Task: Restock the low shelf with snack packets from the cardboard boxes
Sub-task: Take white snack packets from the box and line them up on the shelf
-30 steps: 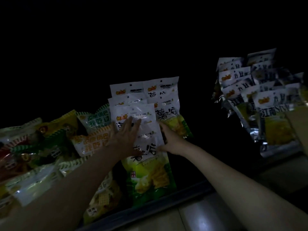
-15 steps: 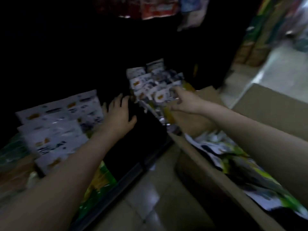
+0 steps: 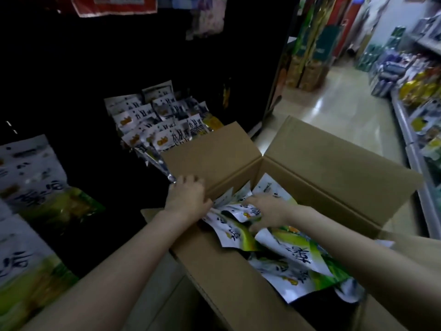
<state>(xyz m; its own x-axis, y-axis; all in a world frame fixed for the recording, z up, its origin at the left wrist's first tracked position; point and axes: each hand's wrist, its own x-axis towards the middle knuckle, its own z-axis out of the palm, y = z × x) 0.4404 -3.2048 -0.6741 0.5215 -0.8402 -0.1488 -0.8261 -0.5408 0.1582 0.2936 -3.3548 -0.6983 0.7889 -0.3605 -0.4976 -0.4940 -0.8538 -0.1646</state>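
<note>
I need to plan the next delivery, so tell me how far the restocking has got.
Done: white-and-green packets and a second stack of packets already stand on the low shelf. In hand: the right hand is down in the open cardboard box, its fingers on a packet, while the left hand rests on the box flap. Left: many packets remain in the box.
</note>
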